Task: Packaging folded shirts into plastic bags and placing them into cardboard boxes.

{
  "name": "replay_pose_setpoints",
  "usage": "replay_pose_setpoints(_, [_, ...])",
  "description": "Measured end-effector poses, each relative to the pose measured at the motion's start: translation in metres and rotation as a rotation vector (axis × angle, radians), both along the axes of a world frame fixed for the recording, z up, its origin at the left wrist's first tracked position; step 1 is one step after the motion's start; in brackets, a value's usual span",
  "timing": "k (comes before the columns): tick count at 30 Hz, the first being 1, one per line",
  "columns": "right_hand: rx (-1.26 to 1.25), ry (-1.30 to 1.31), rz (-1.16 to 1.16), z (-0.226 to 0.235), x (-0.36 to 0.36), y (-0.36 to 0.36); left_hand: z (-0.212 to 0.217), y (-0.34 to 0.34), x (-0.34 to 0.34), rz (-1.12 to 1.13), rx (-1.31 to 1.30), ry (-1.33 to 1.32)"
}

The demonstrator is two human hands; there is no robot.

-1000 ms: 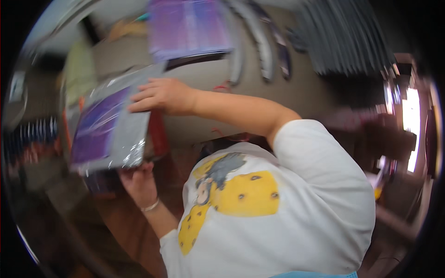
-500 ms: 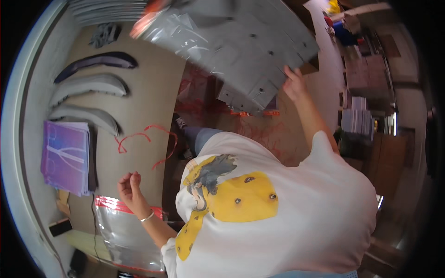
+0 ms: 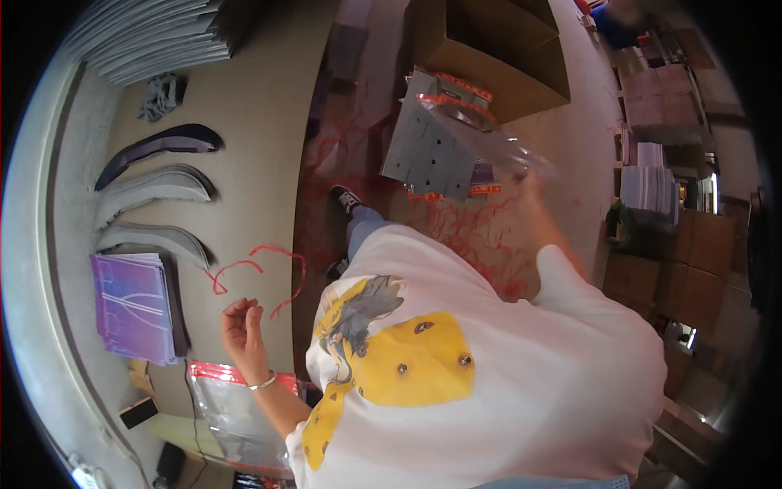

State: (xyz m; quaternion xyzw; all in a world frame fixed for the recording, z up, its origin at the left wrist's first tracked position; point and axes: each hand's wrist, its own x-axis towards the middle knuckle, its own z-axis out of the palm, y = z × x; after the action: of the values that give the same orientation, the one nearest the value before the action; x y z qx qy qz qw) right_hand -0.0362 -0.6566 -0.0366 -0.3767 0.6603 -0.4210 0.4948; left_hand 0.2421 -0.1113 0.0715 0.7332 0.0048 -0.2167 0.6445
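My left hand [image 3: 243, 328] hovers over the near part of the table, its fingers curled in and thumb against them, with nothing visible in it. Close by, a thin curling red strip [image 3: 301, 277] lies at the table's edge. Motion smears my right hand [image 3: 529, 192], low on the right beside a clear plastic bag [image 3: 501, 148] with a red-orange edge. Whether the fingers grip that bag cannot be made out. Below the bag, a stack of flat grey packages [image 3: 428, 151] with dark dots and red-orange edges sits near the floor.
An open cardboard box [image 3: 501, 69] stands beyond the stack. Red strips [image 3: 489, 244] litter the floor. Curved grey pieces [image 3: 155, 191], purple printed sheets [image 3: 134, 306], clear bags [image 3: 236, 407] and a phone [image 3: 138, 413] lie on the table. Cartons [image 3: 692, 244] line the right.
The large grey package held up by my right hand has gone from the upper middle. My right hand has dropped lower, near the stack. My left hand has barely shifted, staying curled.
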Motion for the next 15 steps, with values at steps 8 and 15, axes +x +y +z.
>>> replay_pose_setpoints(8, [0.521,0.449,0.436,0.186,0.057,-0.178,-0.022,-0.026,0.006,0.162,0.009,0.186])
replay_pose_setpoints(15, [0.701,0.489,0.435,0.035,0.18,-0.243,-0.011,-0.103,0.04,0.076,0.053,0.269])
